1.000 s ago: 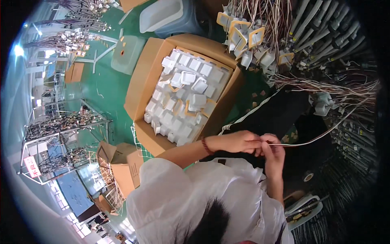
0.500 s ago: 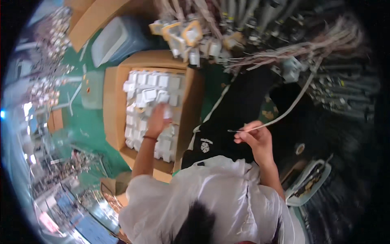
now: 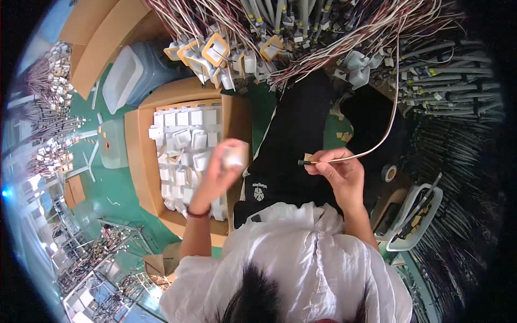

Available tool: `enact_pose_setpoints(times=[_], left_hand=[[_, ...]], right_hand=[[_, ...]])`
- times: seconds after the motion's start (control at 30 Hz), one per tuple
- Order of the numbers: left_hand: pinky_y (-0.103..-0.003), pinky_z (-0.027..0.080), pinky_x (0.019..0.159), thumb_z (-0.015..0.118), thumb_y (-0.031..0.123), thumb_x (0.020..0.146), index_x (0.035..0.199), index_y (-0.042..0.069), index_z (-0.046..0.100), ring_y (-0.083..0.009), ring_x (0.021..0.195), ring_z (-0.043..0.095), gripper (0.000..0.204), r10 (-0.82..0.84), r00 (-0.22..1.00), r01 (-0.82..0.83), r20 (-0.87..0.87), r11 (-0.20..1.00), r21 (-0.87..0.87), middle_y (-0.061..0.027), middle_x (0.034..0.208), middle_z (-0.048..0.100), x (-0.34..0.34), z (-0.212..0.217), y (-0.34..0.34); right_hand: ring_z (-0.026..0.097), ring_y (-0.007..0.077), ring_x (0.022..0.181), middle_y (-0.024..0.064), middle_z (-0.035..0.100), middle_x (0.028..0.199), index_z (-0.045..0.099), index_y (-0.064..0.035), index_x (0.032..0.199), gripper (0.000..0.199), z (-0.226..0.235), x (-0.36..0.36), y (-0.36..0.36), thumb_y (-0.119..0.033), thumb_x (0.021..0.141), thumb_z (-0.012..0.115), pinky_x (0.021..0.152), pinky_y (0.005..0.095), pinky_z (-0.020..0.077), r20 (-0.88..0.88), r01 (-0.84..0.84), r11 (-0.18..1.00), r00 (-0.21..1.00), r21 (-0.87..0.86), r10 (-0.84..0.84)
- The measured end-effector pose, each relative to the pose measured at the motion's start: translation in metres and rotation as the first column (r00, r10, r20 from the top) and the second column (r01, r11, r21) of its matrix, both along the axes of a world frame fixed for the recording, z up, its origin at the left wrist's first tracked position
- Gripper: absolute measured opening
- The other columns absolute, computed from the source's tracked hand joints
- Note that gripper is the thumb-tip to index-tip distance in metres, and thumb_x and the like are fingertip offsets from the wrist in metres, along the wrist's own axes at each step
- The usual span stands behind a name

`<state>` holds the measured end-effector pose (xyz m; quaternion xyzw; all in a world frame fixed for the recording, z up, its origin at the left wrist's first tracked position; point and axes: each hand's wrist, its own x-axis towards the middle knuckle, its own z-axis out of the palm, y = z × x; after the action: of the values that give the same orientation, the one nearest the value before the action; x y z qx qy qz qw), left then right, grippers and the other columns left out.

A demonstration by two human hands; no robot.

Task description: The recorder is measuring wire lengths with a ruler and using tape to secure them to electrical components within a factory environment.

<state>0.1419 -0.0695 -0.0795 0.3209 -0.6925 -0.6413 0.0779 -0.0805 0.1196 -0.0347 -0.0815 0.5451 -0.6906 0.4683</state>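
My left hand [image 3: 218, 173] is closed around a small white plastic housing [image 3: 235, 156], blurred by motion, above the right edge of a cardboard box [image 3: 139, 161]. Rows of similar white square housings [image 3: 183, 138] fill that box. In front of my lap, my right hand [image 3: 343, 175] pinches the end of a thin red-and-white wire [image 3: 383, 141]. A small black connector [image 3: 303, 162] sticks out to the left of its fingertips. From there the wire curves up to a bundle of wires [image 3: 371, 35] at the far side.
White housings with yellowish square frames [image 3: 215, 49] hang on wires at the back. Grey cables [image 3: 452, 78] with connectors are stacked at the right. A tape roll [image 3: 389, 173] and a white tray of small parts [image 3: 417, 231] lie at my right. A blue-grey bin [image 3: 153, 67] stands behind the box.
My left hand has lifted a white housing out of the box and moved right with it. My right hand keeps its pinch on the wire, whose black connector end now shows clearly.
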Motion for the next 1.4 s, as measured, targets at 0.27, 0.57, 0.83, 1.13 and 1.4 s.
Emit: enact_pose_setpoints(times=[0.27,0.57,0.83,1.13,1.4], left_hand=[[-0.029,0.048,0.077,0.064,0.005,0.082,0.121,0.004,0.046,-0.0195,0.093,0.06,0.043,-0.342,0.907,0.356,-0.247,0.934,0.012,-0.0082,0.111,0.057,-0.094,0.036,0.066],[-0.039,0.051,0.078,0.072,0.004,0.072,0.106,0.004,0.052,-0.032,0.091,0.063,0.04,-0.496,0.855,0.394,-0.148,0.809,-0.437,-0.013,0.101,0.064,-0.115,0.049,0.07],[-0.034,0.05,0.064,0.067,0.006,0.061,0.098,0.007,0.052,-0.0266,0.082,0.06,0.04,-0.554,0.822,0.378,-0.132,0.705,-0.6,-0.0071,0.098,0.061,-0.117,0.048,0.067],[-0.035,0.051,0.064,0.068,0.006,0.063,0.105,0.007,0.051,-0.0279,0.084,0.061,0.045,-0.553,0.833,0.434,-0.025,0.681,-0.589,-0.0099,0.101,0.061,-0.118,0.058,0.072],[-0.039,0.051,0.072,0.07,0.015,0.077,0.108,0.003,0.05,-0.0329,0.087,0.062,0.038,-0.571,0.814,0.537,-0.104,0.81,-0.237,-0.0138,0.099,0.061,-0.113,0.062,0.068]], right_hand=[[0.063,0.0169,0.079,0.0124,0.06,0.089,0.06,0.0048,0.083,0.012,0.027,-0.013,0.02,0.015,0.076,0.062,0.076,0.0299,0.0553,-0.191,-0.005,1.0,0.982,-0.025,0.0],[0.062,0.016,0.078,0.0069,0.062,0.082,0.062,-0.001,0.08,0.017,0.041,-0.028,0.027,0.009,0.068,0.066,0.069,0.0258,0.0503,-0.462,-0.15,0.987,0.873,0.054,0.158],[0.063,0.0141,0.072,0.0066,0.061,0.082,0.062,-0.0005,0.082,0.018,0.051,-0.034,0.026,0.008,0.067,0.066,0.066,0.0248,0.0529,-0.472,-0.249,0.959,0.835,0.134,0.283],[0.064,0.0093,0.077,0.0062,0.063,0.085,0.061,0.0015,0.09,0.017,0.043,-0.023,0.024,0.006,0.075,0.068,0.071,0.0223,0.0536,-0.175,-0.1,0.984,0.976,0.15,0.126],[0.064,0.0236,0.077,0.0101,0.064,0.082,0.063,-0.0017,0.087,0.02,0.033,-0.033,0.029,0.005,0.07,0.071,0.066,0.0309,0.0511,-0.657,-0.167,0.984,0.735,0.066,0.169]])
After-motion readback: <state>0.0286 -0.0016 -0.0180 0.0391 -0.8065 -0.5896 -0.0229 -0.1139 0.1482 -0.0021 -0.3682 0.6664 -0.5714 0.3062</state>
